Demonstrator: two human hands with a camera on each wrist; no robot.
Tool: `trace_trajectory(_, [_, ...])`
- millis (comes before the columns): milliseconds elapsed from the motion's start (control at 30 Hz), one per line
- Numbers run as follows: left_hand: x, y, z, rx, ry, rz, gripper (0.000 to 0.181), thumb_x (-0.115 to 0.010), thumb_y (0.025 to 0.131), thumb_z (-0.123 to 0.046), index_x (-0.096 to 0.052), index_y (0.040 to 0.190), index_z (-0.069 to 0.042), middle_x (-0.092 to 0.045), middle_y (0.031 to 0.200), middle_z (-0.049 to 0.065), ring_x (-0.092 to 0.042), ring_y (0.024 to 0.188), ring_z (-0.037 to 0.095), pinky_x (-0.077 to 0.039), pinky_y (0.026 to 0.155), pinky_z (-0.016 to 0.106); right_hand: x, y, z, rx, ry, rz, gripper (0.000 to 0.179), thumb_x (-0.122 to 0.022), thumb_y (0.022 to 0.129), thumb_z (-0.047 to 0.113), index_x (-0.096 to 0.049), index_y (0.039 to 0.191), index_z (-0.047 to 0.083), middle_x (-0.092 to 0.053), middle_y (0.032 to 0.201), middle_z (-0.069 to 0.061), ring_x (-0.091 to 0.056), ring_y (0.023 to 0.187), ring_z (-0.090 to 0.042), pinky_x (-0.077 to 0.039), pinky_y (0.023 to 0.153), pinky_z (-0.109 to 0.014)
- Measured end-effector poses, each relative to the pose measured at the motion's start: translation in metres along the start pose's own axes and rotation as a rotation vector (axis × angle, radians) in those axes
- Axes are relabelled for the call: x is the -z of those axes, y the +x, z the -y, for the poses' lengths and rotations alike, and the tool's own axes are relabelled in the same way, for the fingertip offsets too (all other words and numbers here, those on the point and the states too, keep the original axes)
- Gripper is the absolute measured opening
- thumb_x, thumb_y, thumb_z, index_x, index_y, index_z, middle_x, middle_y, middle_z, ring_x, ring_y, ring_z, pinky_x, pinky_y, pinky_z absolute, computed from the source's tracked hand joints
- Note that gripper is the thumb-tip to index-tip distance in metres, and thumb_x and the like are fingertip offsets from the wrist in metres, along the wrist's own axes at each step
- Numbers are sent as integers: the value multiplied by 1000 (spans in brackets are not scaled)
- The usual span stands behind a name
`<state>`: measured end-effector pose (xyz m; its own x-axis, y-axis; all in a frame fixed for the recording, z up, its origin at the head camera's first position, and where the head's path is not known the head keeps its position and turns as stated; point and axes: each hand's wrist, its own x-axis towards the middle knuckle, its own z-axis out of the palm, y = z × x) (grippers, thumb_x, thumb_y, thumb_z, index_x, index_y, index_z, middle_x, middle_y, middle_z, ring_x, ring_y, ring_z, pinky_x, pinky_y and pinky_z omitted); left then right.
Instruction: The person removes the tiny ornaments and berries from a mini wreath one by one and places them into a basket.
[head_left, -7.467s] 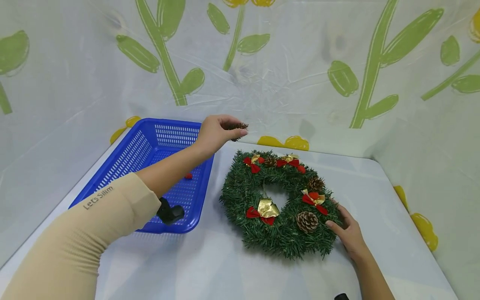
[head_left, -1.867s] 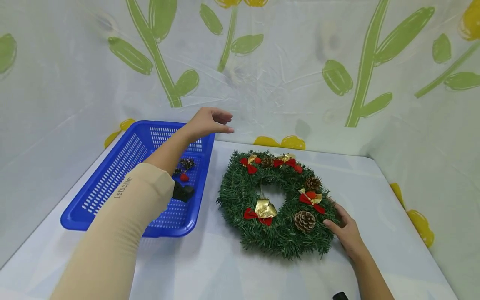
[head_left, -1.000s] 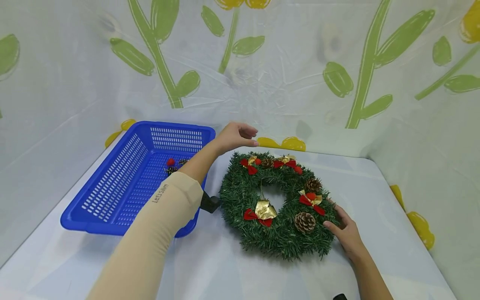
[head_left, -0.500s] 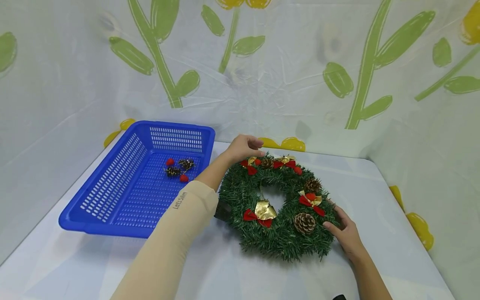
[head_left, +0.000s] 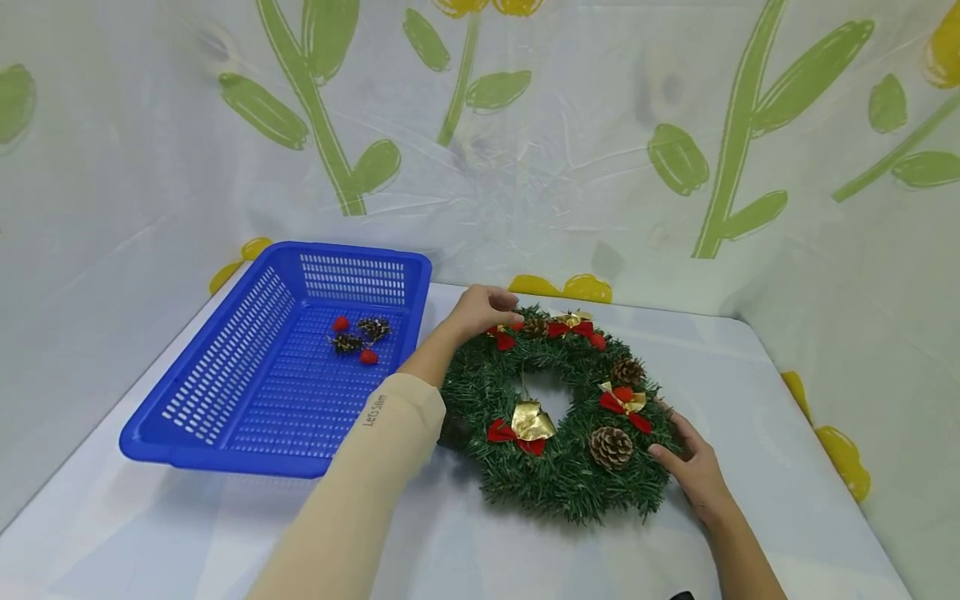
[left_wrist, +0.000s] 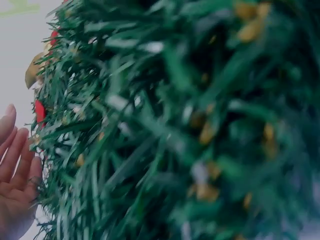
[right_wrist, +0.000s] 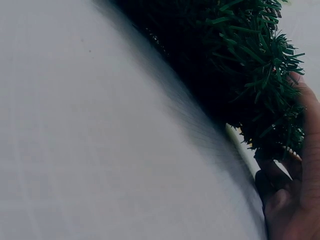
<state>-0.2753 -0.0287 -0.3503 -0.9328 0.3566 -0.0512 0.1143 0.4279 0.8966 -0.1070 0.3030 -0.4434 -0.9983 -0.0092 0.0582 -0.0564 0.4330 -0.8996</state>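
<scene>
A green Christmas wreath [head_left: 570, 475] lies on the table, trimmed with red bows, gold bells, red berries and pine cones [head_left: 611, 447]. Over its upper left stretch is my left hand [head_left: 480, 312], thumb beside the red berry there, partly covering a red bow [head_left: 501, 337]. The left wrist view shows that hand [left_wrist: 17, 185] beside the green tinsel, thumb and fingers apart with nothing between them. My right hand [head_left: 697, 467] grips the wreath's right edge, thumb on top. From the right wrist view, its fingers [right_wrist: 280, 175] reach beneath the tinsel.
A blue plastic basket [head_left: 217, 458] stands left of the wreath. Inside lie dark pine cones [head_left: 347, 342] and red berries [head_left: 368, 357]. A white sheet [head_left: 585, 183] with printed green leaves rises behind the table.
The pine cone held by my left hand earliest is gone from it. That hand has since come right and down from near the basket onto the wreath. My right hand stays put.
</scene>
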Motion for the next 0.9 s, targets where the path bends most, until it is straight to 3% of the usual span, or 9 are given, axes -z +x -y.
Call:
trace_trajectory(67, [-4,1,1,-5,-2,0,41,-68,88,-18,-60,124,-1,-60,123,16,-55,115,28,-48,93,37,1,-1,0,-5,-15,-4,62,-57,94,9,-26,146,-5,-37,141,-10,-37,111,13,-35,83,-2])
trace_trajectory(167, [-11,1,3,4,-13,-1,43,-68,88,-16,-58,126,2,-59,125,18,-54,116,30,-47,92,35,3,-1,0,-29,-23,5,65,-57,94,9,-22,147,-6,-31,146,-22,-39,128,-15,-33,85,-1])
trace_trajectory(300, [-16,3,8,49,-25,-14,44,-69,87,-15,-58,127,-1,-59,127,16,-54,118,29,-46,96,36,5,0,1,-64,-9,29,70,-57,94,10,-16,148,-7,-16,151,-33,-19,136,-50,-27,82,2])
trace_trajectory(367, [-16,1,9,44,-12,-28,44,-71,86,-17,-60,126,-5,-60,125,13,-55,117,27,-45,97,38,5,1,0,-68,-4,31,70,-57,93,10,-16,148,-7,-16,150,-33,-18,135,-52,-27,82,2])
trace_trajectory(500, [-26,44,62,-20,-46,-32,44,-78,78,-28,-65,118,-15,-64,115,2,-60,104,17,-49,85,32,4,2,0,-59,-1,33,69,-57,94,10,-17,147,-7,-17,150,-33,-19,136,-49,-27,83,2])
trace_trajectory(600, [-32,55,68,29,-39,-46,40,-76,80,-22,-66,118,-14,-64,114,3,-60,103,18,-50,81,30,4,0,1,-53,-4,21,68,-56,94,9,-18,147,-8,-21,148,-33,-32,134,-25,-29,85,1])
trace_trajectory(667, [-28,25,30,126,2,-57,38,-70,85,-10,-63,122,-6,-61,123,11,-57,113,25,-49,89,32,3,0,2,-49,-5,16,67,-57,94,9,-19,147,-8,-24,147,-33,-35,127,-9,-31,84,1])
trace_trajectory(733, [-25,0,3,124,30,-86,35,-65,89,-5,-61,123,-1,-60,124,16,-55,114,29,-48,91,33,3,-1,3,-47,-6,17,67,-57,94,10,-19,147,-8,-24,147,-33,-34,126,-6,-31,83,1])
trace_trajectory(900, [-24,-8,-2,106,64,-93,33,-65,89,-7,-63,121,-3,-62,120,14,-58,109,27,-49,88,33,3,-2,4,-43,-14,5,66,-57,94,11,-21,146,-8,-27,147,-30,-35,122,1,-31,83,1])
